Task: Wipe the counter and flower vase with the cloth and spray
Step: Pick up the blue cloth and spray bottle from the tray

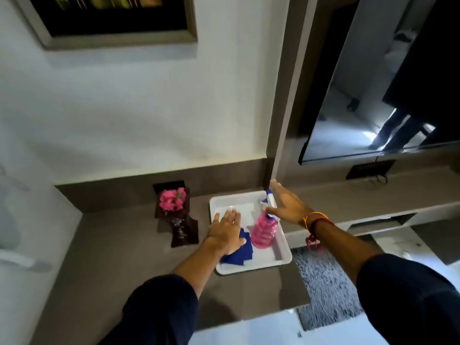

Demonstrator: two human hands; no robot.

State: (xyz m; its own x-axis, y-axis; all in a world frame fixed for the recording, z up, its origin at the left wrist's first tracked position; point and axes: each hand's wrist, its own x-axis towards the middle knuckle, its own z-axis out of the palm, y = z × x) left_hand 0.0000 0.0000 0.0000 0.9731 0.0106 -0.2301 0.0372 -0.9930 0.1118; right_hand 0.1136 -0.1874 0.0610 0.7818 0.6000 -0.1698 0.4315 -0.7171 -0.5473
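The left hand [225, 230] lies flat and released, hiding part of the blue cloth [240, 252]. At its 2 o'clock, the right hand [286, 205], fingers spread, masks the spray bottle [263, 231] nozzle; whether it grips is unclear.

No text, label, brand, number or sign is being shown clearly enough to be read. Pale markings are being shown on the front of the dark flower vase [181, 225], but they are being blurred past reading. Nothing legible is being carried by the pink spray bottle [263, 230], the blue cloth [240, 255] or the white tray [281, 255]. The framed picture [112, 18] on the wall is being shown as coloured streaks only.
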